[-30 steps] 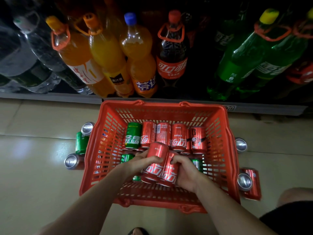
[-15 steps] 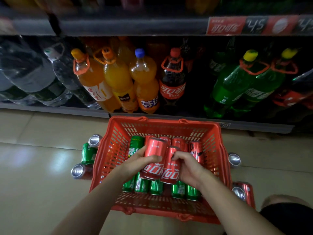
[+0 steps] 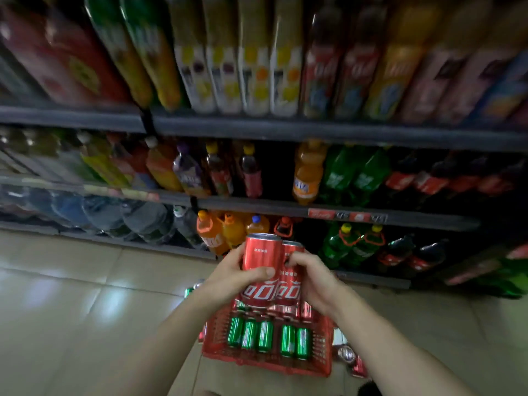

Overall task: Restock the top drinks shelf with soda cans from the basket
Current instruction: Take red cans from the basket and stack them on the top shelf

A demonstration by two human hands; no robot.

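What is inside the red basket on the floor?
The red basket holds five green cans lying side by side and some red cans behind them, partly covered by the hands and their held cans.

2 red soda cans [image 3: 261,270] stand upright and pressed side by side at the centre, white script on their lower halves, held above the basket; the can at 9 o'clock of the pair sits nearer and a little higher than its twin [image 3: 291,284]. The red plastic basket [image 3: 323,355] rests on the floor at 6 o'clock, its walls an open lattice. Inside it, 5 green cans [image 3: 265,335] lie on their sides in a row along the near part, 3 then a gap then 2. A few more red cans [image 3: 305,310] lie behind them, partly hidden.
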